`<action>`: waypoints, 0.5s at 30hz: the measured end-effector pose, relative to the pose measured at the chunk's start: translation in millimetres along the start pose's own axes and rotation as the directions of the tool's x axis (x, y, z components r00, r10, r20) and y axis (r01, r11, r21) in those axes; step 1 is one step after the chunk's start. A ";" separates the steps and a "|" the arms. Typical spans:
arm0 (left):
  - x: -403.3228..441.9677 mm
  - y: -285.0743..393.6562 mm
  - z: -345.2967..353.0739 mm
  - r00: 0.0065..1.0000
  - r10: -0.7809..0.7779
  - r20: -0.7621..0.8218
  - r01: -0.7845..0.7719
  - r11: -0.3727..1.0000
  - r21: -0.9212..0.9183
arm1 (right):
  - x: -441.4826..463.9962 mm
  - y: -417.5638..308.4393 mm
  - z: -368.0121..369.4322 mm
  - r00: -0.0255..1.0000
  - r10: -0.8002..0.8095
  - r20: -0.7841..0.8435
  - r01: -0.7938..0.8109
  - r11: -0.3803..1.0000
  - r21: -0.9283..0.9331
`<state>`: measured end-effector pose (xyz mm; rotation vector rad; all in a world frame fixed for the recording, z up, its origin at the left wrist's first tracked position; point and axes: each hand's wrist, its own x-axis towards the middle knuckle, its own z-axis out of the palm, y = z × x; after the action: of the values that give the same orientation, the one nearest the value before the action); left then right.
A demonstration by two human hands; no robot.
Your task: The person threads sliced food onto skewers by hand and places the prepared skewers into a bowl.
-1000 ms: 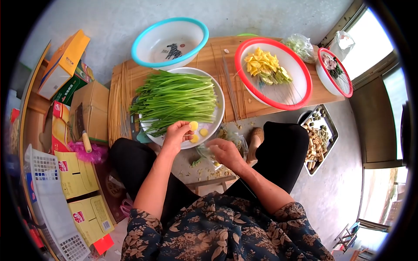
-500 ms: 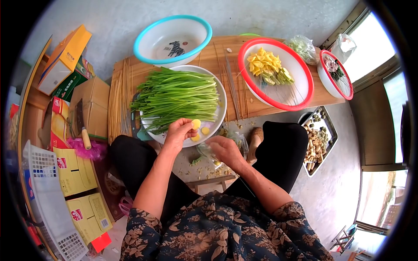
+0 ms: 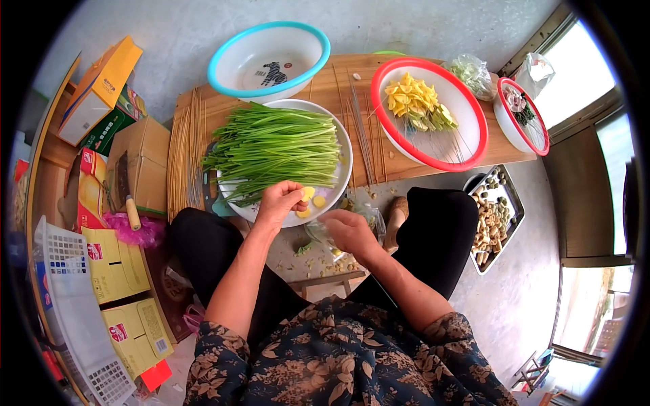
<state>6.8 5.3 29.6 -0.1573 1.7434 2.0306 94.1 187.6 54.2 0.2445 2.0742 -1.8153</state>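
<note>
My left hand [image 3: 281, 203] pinches a round yellow potato slice [image 3: 308, 194] over the near rim of a white plate [image 3: 346, 152]. More yellow slices [image 3: 319, 201] lie on that plate beside my fingers. A thick pile of long green garlic chives [image 3: 277, 149] covers most of it. My right hand [image 3: 349, 230] is closed just to the right, apart from my left hand and in front of a clear plastic bag [image 3: 371, 218]. Its fingertips are curled out of sight, so whatever it may hold cannot be made out.
Bundled bamboo skewers [image 3: 184, 162] and loose skewers [image 3: 359, 132] lie on the wooden table [image 3: 332, 84]. Behind are a blue-rimmed basin [image 3: 250, 64] and a red-rimmed basin [image 3: 433, 145] with skewered yellow slices. A mushroom tray [image 3: 497, 220] sits at right. A knife [image 3: 128, 196] lies by boxes at left.
My left hand and its potato slice have shifted very slightly to the right. My right hand stays nearly in place, its fingers turned a little. Everything else looks the same.
</note>
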 end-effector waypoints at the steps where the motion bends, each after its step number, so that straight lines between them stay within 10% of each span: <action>1: 0.2 -0.1 -0.2 1.000 0.000 0.000 0.000 1.000 -0.001 | 0.5 -1.9 -0.5 0.993 0.115 0.039 -0.120 0.980 0.159; 4: 2.1 -1.4 -1.0 1.000 0.008 0.005 -0.009 0.999 0.033 | -4.3 0.5 3.0 0.992 -0.120 -0.029 0.112 0.973 -0.203; 10: 0.5 -0.8 -2.0 1.000 0.019 0.012 -0.019 0.999 0.035 | 7.3 17.8 10.6 0.997 -0.069 -0.023 0.073 0.977 0.200; 15: -2.3 -1.1 0.2 0.999 0.037 0.007 -0.037 0.992 0.122 | 2.5 15.1 14.0 0.979 -0.194 -0.054 0.191 0.980 -0.054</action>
<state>9.3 4.9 29.5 -0.0814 1.8746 1.9411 99.6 175.9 38.0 0.0868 2.2488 -1.8844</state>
